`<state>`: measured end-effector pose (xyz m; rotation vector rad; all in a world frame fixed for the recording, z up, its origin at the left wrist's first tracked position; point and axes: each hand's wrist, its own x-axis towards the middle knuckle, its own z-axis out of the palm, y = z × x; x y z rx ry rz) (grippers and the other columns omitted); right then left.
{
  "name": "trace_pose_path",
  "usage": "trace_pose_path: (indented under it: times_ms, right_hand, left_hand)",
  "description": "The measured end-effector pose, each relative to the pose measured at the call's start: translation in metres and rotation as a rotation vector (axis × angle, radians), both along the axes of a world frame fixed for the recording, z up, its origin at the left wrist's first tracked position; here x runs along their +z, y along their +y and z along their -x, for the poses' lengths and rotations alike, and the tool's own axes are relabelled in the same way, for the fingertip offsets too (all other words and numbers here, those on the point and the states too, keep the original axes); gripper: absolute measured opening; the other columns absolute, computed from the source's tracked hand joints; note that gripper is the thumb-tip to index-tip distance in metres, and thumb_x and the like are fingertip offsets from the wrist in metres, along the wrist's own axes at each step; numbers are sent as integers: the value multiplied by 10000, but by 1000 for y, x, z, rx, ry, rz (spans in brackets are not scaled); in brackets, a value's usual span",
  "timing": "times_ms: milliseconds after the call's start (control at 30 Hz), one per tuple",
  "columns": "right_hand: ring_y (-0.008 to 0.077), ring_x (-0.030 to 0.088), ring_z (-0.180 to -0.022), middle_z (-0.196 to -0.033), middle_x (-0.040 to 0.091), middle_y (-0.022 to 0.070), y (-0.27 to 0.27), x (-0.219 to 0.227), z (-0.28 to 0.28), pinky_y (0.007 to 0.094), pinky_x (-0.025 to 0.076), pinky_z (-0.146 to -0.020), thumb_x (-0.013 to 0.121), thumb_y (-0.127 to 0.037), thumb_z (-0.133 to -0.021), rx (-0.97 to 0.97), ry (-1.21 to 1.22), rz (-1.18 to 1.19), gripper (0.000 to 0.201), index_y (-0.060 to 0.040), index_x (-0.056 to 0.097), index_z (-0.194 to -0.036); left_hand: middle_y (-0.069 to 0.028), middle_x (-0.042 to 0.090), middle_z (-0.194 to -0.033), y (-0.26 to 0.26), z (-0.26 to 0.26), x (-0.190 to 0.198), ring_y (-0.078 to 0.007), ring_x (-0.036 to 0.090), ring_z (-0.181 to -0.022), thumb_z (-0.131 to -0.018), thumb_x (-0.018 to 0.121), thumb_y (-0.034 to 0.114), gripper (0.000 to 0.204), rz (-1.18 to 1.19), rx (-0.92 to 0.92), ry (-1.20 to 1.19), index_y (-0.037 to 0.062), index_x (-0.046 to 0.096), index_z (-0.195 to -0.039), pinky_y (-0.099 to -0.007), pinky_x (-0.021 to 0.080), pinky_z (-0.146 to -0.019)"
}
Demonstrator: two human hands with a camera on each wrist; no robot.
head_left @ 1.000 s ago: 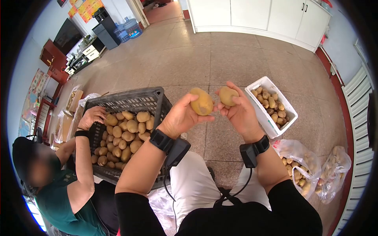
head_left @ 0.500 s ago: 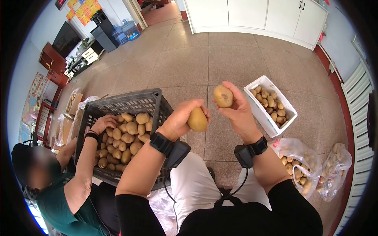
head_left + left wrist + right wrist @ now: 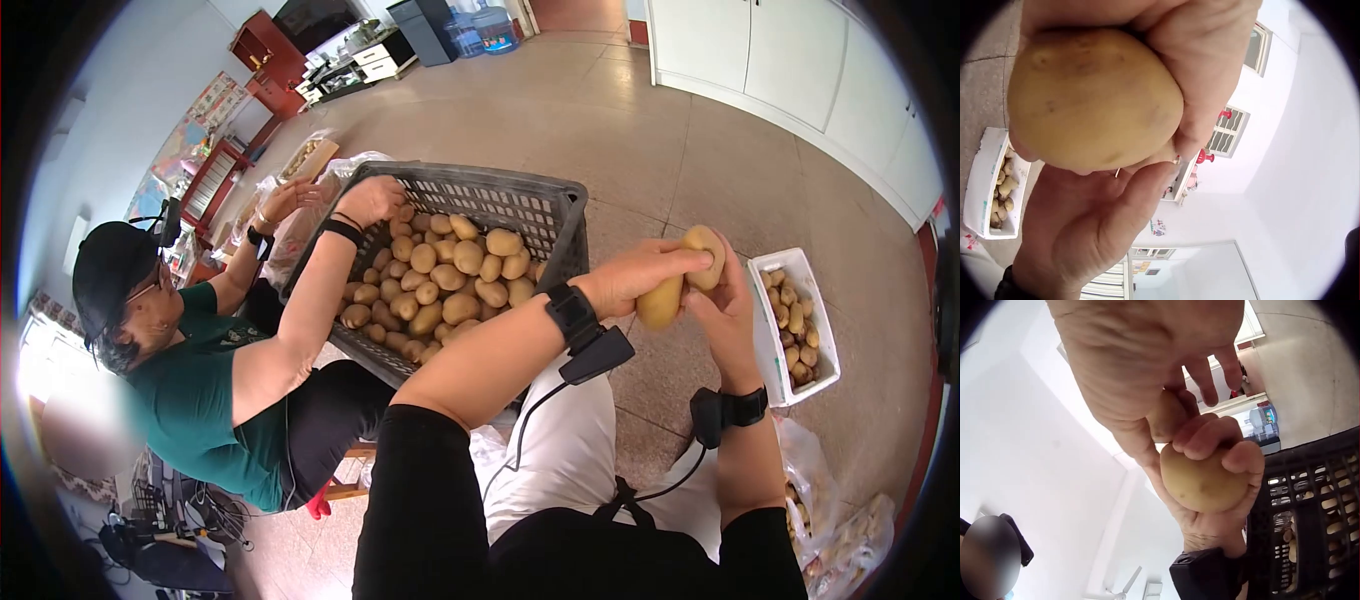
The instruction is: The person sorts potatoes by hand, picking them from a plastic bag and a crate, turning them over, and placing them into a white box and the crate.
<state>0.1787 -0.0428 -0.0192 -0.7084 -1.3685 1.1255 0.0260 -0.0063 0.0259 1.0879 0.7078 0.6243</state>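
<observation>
Both hands are close together over the floor between the black crate and the white foam box. My left hand grips a smooth yellow potato, its fingers curled round it in the right wrist view. My right hand holds a second potato, partly hidden by fingers in the right wrist view. The left thumb overlaps this second potato in the head view. The two potatoes are side by side there, one slightly above the other.
A black plastic crate full of potatoes stands at the left, with another person reaching into it. The white foam box at the right holds more potatoes. Plastic bags of potatoes lie at the lower right.
The head view has turned left. My hands, held apart half a second ago, have come together, bringing both potatoes side by side. The other person's far hand has lifted into view beyond the crate.
</observation>
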Motion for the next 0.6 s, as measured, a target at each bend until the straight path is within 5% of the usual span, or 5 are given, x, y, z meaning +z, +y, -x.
trace_pose_path:
  times_ms: [133, 300, 467, 600]
  right_hand:
    - [209, 468, -1141, -1251, 471, 113, 4, -4, -4, 334, 395, -920, 592, -147, -817, 9, 134, 43, 595, -19, 326, -1333]
    - [194, 542, -1017, -1173, 529, 123, 6, -2, -8, 288, 428, -798, 560, -220, -843, -94, 83, 83, 514, -32, 381, -1287]
    - [179, 558, -948, -1152, 539, 121, 2, 2, -13, 279, 434, -753, 532, -184, -857, -87, 72, 74, 449, -19, 401, -1254]
    - [174, 567, -920, -1142, 543, 119, 2, 3, -16, 273, 434, -740, 520, -175, -867, -105, 108, 105, 422, -15, 410, -1242]
  left_hand:
    - [-75, 555, -726, 8, 7, 5, -170, 577, -589, -818, 599, 437, 444, -4, 95, -76, 32, 510, -979, -292, 495, -509]
    - [-67, 540, -688, 39, 56, 29, -212, 588, -590, -758, 638, 525, 497, -18, 537, -344, 140, 462, -1019, -409, 513, -535]
    - [-83, 545, -769, 60, 173, 24, -218, 587, -651, -749, 652, 518, 507, -50, 970, -101, 139, 474, -1033, -414, 523, -575]
    - [-100, 589, -924, 58, 302, -47, -259, 614, -737, -760, 650, 505, 524, 120, 1236, -71, 78, 542, -1043, -410, 533, -616]
